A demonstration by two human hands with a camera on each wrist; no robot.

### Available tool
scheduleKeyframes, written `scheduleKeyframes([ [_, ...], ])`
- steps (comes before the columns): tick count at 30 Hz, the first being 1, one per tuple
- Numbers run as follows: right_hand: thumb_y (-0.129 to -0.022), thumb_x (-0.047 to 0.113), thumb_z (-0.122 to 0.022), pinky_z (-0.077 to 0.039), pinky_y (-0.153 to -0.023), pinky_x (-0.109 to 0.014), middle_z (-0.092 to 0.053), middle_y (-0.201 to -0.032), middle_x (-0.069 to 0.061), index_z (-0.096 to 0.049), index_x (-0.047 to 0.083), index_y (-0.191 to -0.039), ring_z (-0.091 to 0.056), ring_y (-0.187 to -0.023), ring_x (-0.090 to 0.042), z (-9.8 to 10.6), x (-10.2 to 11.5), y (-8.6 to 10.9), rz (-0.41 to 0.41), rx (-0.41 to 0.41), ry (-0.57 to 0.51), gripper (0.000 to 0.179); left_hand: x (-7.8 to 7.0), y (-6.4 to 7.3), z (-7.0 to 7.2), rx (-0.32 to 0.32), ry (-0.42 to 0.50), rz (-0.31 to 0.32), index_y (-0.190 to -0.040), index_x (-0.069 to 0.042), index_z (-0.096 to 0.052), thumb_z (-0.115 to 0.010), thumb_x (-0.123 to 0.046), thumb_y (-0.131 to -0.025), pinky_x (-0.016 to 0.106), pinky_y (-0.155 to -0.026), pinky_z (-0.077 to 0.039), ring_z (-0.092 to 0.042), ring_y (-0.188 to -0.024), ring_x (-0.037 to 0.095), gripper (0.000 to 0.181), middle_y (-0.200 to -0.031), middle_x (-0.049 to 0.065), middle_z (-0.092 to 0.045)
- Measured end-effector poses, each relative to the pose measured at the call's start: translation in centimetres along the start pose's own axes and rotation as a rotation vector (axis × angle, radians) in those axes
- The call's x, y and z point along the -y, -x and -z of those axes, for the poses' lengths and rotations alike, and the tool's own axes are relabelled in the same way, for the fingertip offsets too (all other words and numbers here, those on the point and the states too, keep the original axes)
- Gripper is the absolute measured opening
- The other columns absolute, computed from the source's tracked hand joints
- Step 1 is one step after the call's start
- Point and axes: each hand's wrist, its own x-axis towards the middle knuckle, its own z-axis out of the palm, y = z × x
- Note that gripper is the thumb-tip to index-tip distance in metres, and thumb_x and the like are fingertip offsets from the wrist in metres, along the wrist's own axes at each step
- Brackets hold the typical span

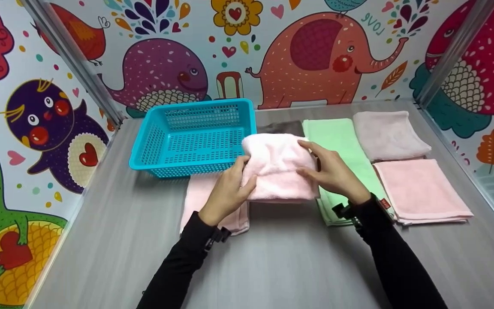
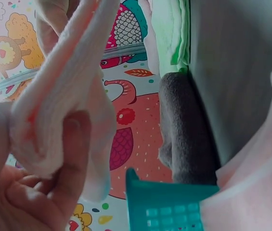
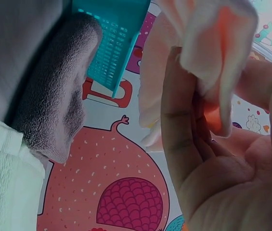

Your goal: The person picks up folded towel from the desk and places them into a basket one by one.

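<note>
A folded light pink towel [image 1: 279, 169] is held up between both hands over the middle of the table. My left hand [image 1: 230, 189] grips its left edge, the thumb on the near face. On the opposite edge my right hand [image 1: 335, 171] pinches the cloth between thumb and fingers. Layers of the fold show edge-on in the left wrist view, where the fingers of the left hand [image 2: 54, 183] curl round the pink towel [image 2: 63, 96]. In the right wrist view the right hand [image 3: 213, 159] has the cloth between thumb and fingers.
A blue-green basket [image 1: 195, 167] stands at the back left, over part of another pink towel [image 1: 195, 193]. A dark grey towel [image 1: 283, 128] lies behind the held one. To the right are a green towel [image 1: 332, 133], a greyish-pink towel [image 1: 390, 135] and a folded pink towel [image 1: 423, 189].
</note>
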Motion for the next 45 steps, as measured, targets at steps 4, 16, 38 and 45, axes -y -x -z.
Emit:
scheduleKeyframes([
  [4, -0.091, 0.009, -0.079, -0.042, -0.080, -0.035, -0.070, -0.109, -0.019, -0.052, 0.001, -0.149, -0.052, -0.081, -0.022, -0.5, 0.2, -0.3, -0.001, 0.010, -0.004, 0.065, 0.3, 0.1, 0.2, -0.013, 0.009, 0.009, -0.131, 0.004, -0.053, -0.063, -0.012, -0.097, 0.050, -0.093, -0.056, -0.068, -0.106, 0.034, 0.039, -0.124, 0.025, -0.068],
  [16, -0.092, 0.013, -0.078, -0.048, -0.093, -0.046, -0.064, -0.135, -0.023, -0.051, -0.002, -0.149, -0.056, -0.101, -0.029, -1.2, 2.1, -6.2, 0.005, 0.047, -0.025, 0.065, 2.8, -2.5, 3.7, -0.064, -0.054, 0.044, -0.135, 0.005, -0.053, -0.062, -0.011, -0.098, 0.035, -0.062, -0.047, -0.047, -0.068, 0.020, 0.041, -0.091, 0.015, -0.063],
  [38, -0.095, 0.016, -0.075, -0.043, -0.116, -0.041, -0.052, -0.156, -0.014, -0.045, 0.008, -0.156, -0.053, -0.138, -0.026, -7.2, 5.1, -19.0, -0.128, 0.112, 0.036, 0.068, 10.5, -7.0, 10.1, -0.075, -0.166, 0.242, -0.140, 0.002, -0.051, -0.055, -0.017, -0.107, 0.058, -0.103, -0.048, -0.059, -0.125, 0.044, 0.039, -0.138, 0.026, -0.059],
  [45, -0.096, 0.010, -0.072, -0.050, -0.105, -0.044, -0.060, -0.145, -0.018, -0.048, 0.006, -0.153, -0.062, -0.116, -0.029, -9.6, 3.3, -19.3, -0.068, 0.094, 0.091, 0.062, 12.3, -6.9, 8.9, -0.031, -0.198, 0.285, -0.144, 0.004, -0.048, -0.055, -0.015, -0.107, 0.058, -0.107, -0.046, -0.057, -0.129, 0.046, 0.042, -0.144, 0.027, -0.055],
])
